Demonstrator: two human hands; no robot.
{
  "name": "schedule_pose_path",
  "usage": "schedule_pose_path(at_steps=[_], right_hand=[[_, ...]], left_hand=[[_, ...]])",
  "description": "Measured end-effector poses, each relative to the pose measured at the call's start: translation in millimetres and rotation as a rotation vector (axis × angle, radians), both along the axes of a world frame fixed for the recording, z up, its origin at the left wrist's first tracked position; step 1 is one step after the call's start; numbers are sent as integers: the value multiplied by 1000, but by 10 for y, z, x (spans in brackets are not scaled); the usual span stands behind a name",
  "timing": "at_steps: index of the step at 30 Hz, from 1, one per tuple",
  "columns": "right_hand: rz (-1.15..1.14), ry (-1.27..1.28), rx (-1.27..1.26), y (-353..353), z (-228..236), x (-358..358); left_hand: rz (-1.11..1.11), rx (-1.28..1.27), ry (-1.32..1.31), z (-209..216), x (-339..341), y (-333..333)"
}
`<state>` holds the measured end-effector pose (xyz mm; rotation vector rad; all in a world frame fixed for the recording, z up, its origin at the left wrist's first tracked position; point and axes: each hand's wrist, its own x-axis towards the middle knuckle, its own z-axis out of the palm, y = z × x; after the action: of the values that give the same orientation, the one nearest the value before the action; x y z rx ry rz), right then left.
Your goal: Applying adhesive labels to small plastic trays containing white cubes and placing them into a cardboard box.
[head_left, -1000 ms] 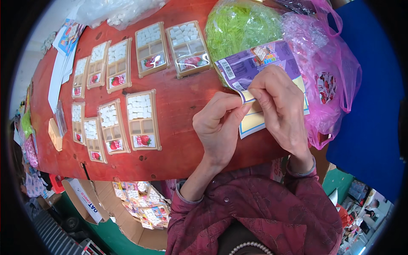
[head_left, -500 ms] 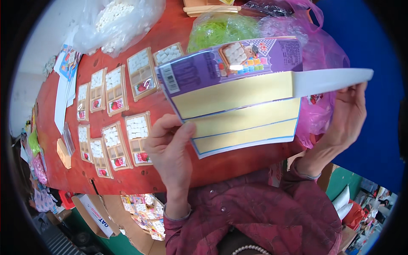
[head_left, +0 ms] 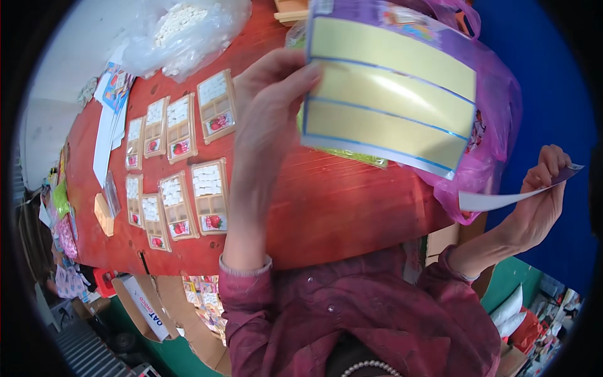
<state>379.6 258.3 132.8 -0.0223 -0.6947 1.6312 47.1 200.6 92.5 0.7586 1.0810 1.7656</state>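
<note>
My left hand pinches the left edge of a printed purple card sheet, lifted above the table. Its underside faces me, with pale yellow bands divided by blue lines. Off to the right, my right hand grips a curled white peel-off strip, which is apart from the sheet. To the left of the raised sheet, several small tan compartment trays lie in two rows. White pieces fill part of each, and a small strawberry-picture piece sits at one end.
A clear bag of white pieces lies at the far left of the red table. Behind the sheet is a pink plastic bag. White paper strips lie at left; below the edge is a cardboard box of colourful packs.
The white strip has come off the sheet. My left hand has raised the sheet up and to the right, while my right hand has moved down and right with the strip.
</note>
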Motion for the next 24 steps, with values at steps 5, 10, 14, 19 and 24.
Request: schedule_pose_path(at_steps=[5, 10, 14, 19, 24], right_hand=[[8, -46, -33, -28, -86, -55], [15, -127, -53, -35, -133, -125], [101, -115, -90, -62, -110, -343], [197, -90, -114, -134, -115, -591], [213, -131, -165, -179, -164, -671]], left_hand=[[97, -87, 301, -322, -159, 464], [442, 29, 1030, -516, -471, 390], [399, -179, 1344, -771, -796, 200], [346, -303, 1773, -1200, -951, 249], [316, -367, 1786, -1235, -706, 72]])
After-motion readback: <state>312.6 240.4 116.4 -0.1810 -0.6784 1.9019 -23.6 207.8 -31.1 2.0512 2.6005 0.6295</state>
